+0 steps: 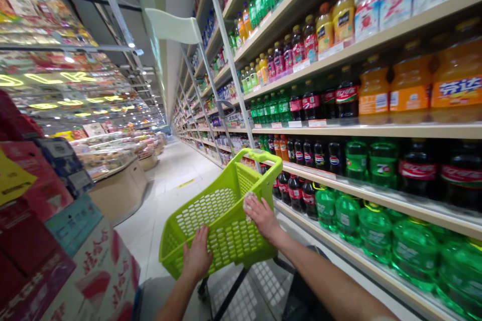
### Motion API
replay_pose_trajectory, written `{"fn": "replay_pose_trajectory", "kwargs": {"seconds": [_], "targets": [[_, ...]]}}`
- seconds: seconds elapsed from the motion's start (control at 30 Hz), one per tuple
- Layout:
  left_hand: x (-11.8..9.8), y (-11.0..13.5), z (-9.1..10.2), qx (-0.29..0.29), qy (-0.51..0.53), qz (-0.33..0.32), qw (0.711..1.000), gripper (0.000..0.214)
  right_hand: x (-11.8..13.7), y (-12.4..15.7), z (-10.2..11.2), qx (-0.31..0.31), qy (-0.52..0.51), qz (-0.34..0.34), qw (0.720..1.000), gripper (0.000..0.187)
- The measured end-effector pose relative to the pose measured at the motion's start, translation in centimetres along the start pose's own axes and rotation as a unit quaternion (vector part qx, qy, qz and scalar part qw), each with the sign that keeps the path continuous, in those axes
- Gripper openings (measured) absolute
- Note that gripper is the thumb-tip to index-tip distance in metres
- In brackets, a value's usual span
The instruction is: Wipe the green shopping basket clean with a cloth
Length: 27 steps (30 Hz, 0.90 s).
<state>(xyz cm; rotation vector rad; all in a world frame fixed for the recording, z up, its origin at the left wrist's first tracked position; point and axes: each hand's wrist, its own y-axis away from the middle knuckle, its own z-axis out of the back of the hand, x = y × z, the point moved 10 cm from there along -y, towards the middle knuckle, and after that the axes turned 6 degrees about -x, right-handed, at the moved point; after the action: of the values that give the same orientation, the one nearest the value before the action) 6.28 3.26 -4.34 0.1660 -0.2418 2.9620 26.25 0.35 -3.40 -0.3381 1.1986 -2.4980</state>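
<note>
A bright green plastic shopping cart [226, 241] with a perforated basket stands in front of me on a dark frame. My left hand [198, 253] grasps the rim on the near left side of its basket, the fingers close together and the thumb apart. My right hand [263, 218] presses a crumpled white cloth or tissue [249, 205] against the outer side wall, near the handle end. Fingers partly cover this cloth. Through the basket's holes no goods show inside.
Shelves of bottled drinks [376, 85] line the right side, with large green bottles [376, 230] on the lowest tier. Stacked boxes [98, 271] stand close at left. Beyond them is a display counter [120, 185]. Pale floor [169, 160] runs down the aisle.
</note>
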Motion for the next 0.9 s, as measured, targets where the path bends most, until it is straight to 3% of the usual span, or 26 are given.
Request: {"fn": "replay_pose_trajectory", "kwargs": {"seconds": [0.1, 0.17, 0.23, 0.37, 0.43, 0.5, 0.6, 0.67, 0.73, 0.83, 0.9], "targets": [[0.0, 0.1, -0.4, 0.001, -0.001, -0.005, 1.000, 0.071, -1.1, 2.9, -3.0, 0.113, 0.006, -0.017, 0.993, 0.034], [0.0, 0.4, -0.7, 0.001, -0.005, -0.009, 1.000, 0.073, -1.4, 4.9, -3.7, 0.152, 0.000, -0.001, 0.988, 0.035], [0.0, 0.5, -0.7, -0.002, -0.009, -0.013, 1.000, 0.074, -2.0, 4.1, -1.5, 0.101, 0.002, 0.008, 0.995, 0.042], [0.0, 0.7, -0.6, -0.004, -0.009, -0.013, 1.000, 0.074, -4.7, -2.2, 6.4, -0.078, 0.038, -0.026, 0.996, 0.050], [-0.1, 0.7, -0.5, 0.001, -0.008, -0.014, 1.000, 0.074, -5.8, -3.8, 7.7, -0.096, 0.057, -0.049, 0.993, 0.049], [-0.1, 0.8, -0.5, 0.008, -0.006, -0.014, 1.000, 0.075, -6.2, -2.9, 6.2, -0.060, 0.065, -0.056, 0.994, 0.049], [-0.1, 0.8, -0.4, 0.009, -0.003, -0.014, 1.000, 0.076, -5.1, 1.1, 2.3, 0.016, 0.049, -0.009, 0.999, 0.046], [0.0, 0.7, -0.5, 0.004, 0.001, -0.014, 1.000, 0.076, -4.8, 2.4, 1.7, 0.022, 0.039, 0.021, 0.999, 0.046], [0.1, 0.7, -0.6, 0.000, 0.005, -0.012, 1.000, 0.077, -5.9, 0.8, 4.2, -0.031, 0.045, 0.007, 0.998, 0.049], [0.2, 0.7, -0.6, -0.001, 0.007, -0.003, 1.000, 0.078, -10.1, -3.9, 10.3, -0.155, 0.060, -0.091, 0.982, 0.047], [0.1, 0.8, -0.5, 0.002, 0.007, 0.004, 1.000, 0.078, -12.6, -5.5, 12.3, -0.200, 0.046, -0.150, 0.967, 0.045]]}}
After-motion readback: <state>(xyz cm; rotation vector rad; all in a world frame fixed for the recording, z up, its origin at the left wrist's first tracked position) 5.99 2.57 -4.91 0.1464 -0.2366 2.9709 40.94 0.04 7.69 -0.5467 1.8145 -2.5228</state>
